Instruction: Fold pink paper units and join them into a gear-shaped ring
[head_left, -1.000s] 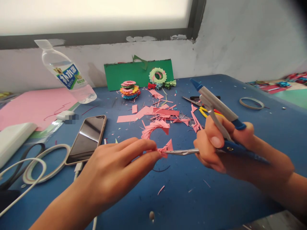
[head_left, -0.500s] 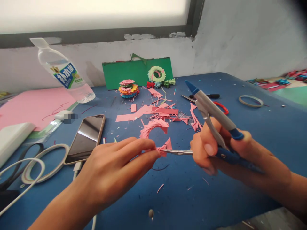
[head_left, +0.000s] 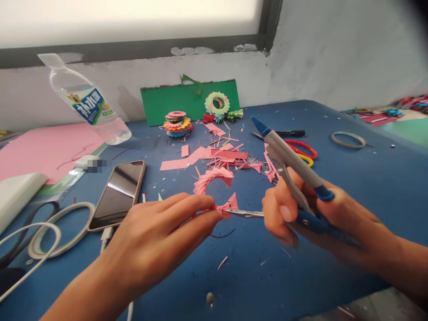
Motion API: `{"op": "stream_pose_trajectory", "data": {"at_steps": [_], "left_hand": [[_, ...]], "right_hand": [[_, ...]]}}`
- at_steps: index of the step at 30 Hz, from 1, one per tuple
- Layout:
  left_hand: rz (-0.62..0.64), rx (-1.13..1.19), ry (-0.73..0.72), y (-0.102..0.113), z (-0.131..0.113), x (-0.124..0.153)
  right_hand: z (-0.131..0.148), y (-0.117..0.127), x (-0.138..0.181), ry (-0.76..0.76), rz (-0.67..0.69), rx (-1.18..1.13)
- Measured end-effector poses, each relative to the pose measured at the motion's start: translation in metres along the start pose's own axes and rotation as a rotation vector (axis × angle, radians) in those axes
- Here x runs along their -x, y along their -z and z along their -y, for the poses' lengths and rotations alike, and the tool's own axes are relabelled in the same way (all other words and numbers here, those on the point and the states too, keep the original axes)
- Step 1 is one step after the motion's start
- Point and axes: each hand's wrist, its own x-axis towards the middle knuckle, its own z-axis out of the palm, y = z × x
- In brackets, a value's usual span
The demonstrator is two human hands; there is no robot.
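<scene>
My left hand [head_left: 167,227] pinches the near end of a folded pink paper ring [head_left: 210,177] between thumb and fingers. The ring is made of overlapping folded pieces and curves open on its right side. In my right hand [head_left: 290,209] is a pair of needle-nose pliers [head_left: 294,158] with blue-and-grey handles, one handle pointing up and left. Their slim metal nose meets the pink folded piece just beside my left fingertips. Whether the jaws are closed on the paper is too small to tell.
Pink paper scraps [head_left: 200,156] lie behind the ring. Red-handled scissors [head_left: 304,147] are partly hidden behind the pliers. A phone [head_left: 118,194], tape rolls [head_left: 348,139] and a tilted water bottle [head_left: 90,104] stand around. Stacked paper rings [head_left: 177,125] are before a green board [head_left: 157,102].
The view has shifted slightly. The pliers and my right hand have moved a little left and down, showing more of the red scissors handle and a yellow part. My left hand still pinches the ring.
</scene>
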Motion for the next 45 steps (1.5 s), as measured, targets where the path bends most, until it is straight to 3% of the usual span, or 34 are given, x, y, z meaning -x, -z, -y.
{"op": "stream_pose_trajectory", "data": {"at_steps": [4,7,9,11,14,17,20,24,27,35,45], "left_hand": [[-0.016,-0.019,0.021,0.000,0.000,-0.002],[-0.028,-0.043,0.042,-0.001,0.001,-0.003],[-0.030,-0.049,0.045,-0.001,0.001,-0.004],[-0.026,-0.051,0.057,-0.001,0.001,-0.005],[-0.034,-0.036,0.081,-0.002,-0.001,-0.006],[-0.044,-0.003,0.088,-0.002,-0.004,-0.006],[-0.028,0.003,0.075,-0.002,-0.005,-0.005],[0.016,0.014,0.045,-0.002,-0.005,-0.003],[0.041,0.043,0.009,-0.005,-0.007,-0.003],[0.058,0.065,-0.010,-0.006,-0.011,-0.004],[0.036,0.100,-0.011,-0.005,-0.012,-0.001]], "right_hand": [[0.003,0.000,0.000,0.042,-0.057,0.056],[0.006,0.008,-0.003,0.223,-0.210,0.161],[0.005,0.016,-0.008,0.292,-0.370,0.386],[0.001,0.024,-0.015,0.171,-0.433,0.785],[-0.012,0.030,-0.024,-0.134,-0.244,1.326],[-0.027,0.030,-0.026,-0.243,-0.076,1.491],[-0.030,0.026,-0.024,-0.206,-0.088,1.306],[-0.021,0.019,-0.022,-0.206,-0.119,0.532],[-0.019,0.013,-0.021,-0.238,-0.130,0.204],[-0.035,0.004,-0.019,-0.232,-0.175,0.057],[-0.033,-0.004,-0.020,-0.183,-0.252,0.055]]}}
